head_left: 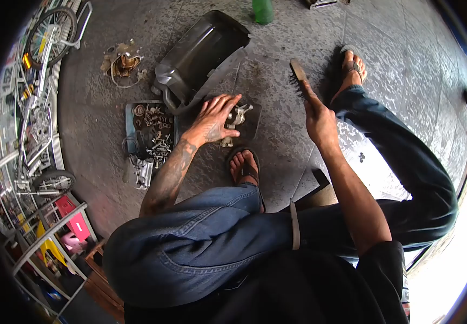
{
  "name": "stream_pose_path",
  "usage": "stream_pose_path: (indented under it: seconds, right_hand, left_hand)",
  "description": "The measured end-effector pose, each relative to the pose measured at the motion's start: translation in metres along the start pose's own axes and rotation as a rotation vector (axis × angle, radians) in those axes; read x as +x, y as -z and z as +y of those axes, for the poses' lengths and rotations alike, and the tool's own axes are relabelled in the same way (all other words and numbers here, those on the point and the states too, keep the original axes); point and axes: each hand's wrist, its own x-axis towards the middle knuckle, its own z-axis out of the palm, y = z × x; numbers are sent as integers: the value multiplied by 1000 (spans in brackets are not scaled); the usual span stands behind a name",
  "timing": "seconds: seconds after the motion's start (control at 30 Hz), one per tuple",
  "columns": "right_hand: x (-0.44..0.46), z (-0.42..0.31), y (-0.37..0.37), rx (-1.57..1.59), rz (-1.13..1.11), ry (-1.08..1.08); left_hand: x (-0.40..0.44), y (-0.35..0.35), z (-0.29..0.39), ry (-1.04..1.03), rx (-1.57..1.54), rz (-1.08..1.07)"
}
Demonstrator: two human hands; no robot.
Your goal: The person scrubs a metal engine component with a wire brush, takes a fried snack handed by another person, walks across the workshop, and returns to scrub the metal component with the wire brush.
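My right hand point(321, 125) is wrapped round the handle of a brush point(301, 75), whose dark bristles face left and whose back looks worn. Just above my left foot, my left hand point(215, 120) reaches over a small metal engine part point(239, 116). Its fingers are stretched out and the thumb is apart, with the part partly hidden beneath; whether the palm presses on it I cannot tell. Left of that hand lies a tray point(130, 121) holding springs, bolts and other metal pieces point(160, 146).
A cut-open dark plastic container point(201, 59) lies beyond my left hand. Farther off are a green bottle point(263, 12) and an oily part point(125, 65) on stained floor. Along the left stand a bare bicycle-like frame point(39, 119) and a display rack point(55, 232).
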Motion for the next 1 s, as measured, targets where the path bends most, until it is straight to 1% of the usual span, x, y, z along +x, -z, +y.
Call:
stream_pose_path:
  seconds: [0.03, 0.07, 0.1, 0.17, 0.2, 0.27, 0.3, 0.37, 0.4, 0.43, 0.5, 0.53, 0.57, 0.63, 0.67, 0.7, 0.77, 0.8, 0.83, 0.93, 0.97, 1.0]
  right_hand:
    - [0, 0, 0, 7, 10, -10]
    - [0, -1, 0, 3, 2, -15]
    - [-1, -1, 1, -3, -12, -22]
    - [-1, -2, 1, 9, -17, -39]
    - [-1, 1, -1, 13, -16, -40]
    - [4, 4, -2, 23, -5, -39]
    - [4, 5, -2, 29, 10, -21]
    - [2, 7, -4, 41, 17, -8]
    - [4, 6, -5, 44, 14, -21]
    - [6, 6, -6, 47, 14, -33]
    - [7, 8, -8, 66, 19, -29]
    - [6, 9, -9, 82, 21, -25]
    - [6, 9, -10, 82, 18, -22]
    - [5, 7, -9, 105, -9, -71]
    - [4, 7, -9, 106, -12, -67]
    - [3, 8, -10, 116, -5, -52]
    - [5, 4, -11, 130, -1, -22]
    - [4, 0, -9, 132, -41, -68]
    - [3, -4, -8, 131, -83, -113]
    - [-1, -8, -11, 121, -130, -110]
    - [-3, -9, -12, 121, -147, -113]
    - [-6, -11, -13, 121, -175, -148]
  left_hand:
    - [5, 0, 0, 37, 64, -42]
    - [6, -2, 0, -1, 63, 28]
    - [7, -4, 0, -9, 70, 17]
    - [7, -10, -1, -77, 49, 154]
    - [5, -13, 0, -76, 54, 152]
    - [3, -19, 3, -39, -90, 333]
    - [4, -21, 4, -43, -86, 329]
    - [0, -27, 5, 119, -124, 511]
    - [2, -37, -7, 162, -198, 586]
    - [0, -44, -14, 164, -194, 587]
    - [-3, -54, -24, 399, -501, 696]
    - [-8, -56, -30, 471, -523, 643]
    - [-13, -60, -33, 474, -522, 647]
    - [-26, -54, -24, 607, -722, 678]
    - [-27, -79, -37, 701, -790, 849]
    - [-31, -81, -33, 706, -788, 854]
    - [-43, -84, -15, 699, -1381, 1037]
    - [-50, -74, -2, 736, -1466, 948]
    - [-46, -81, 5, 834, -1516, 1130]
    - [-40, -95, 17, 762, -1610, 1242]
    - [-39, -99, 22, 737, -1715, 1230]
    - [-38, -104, 26, 799, -1728, 1282]
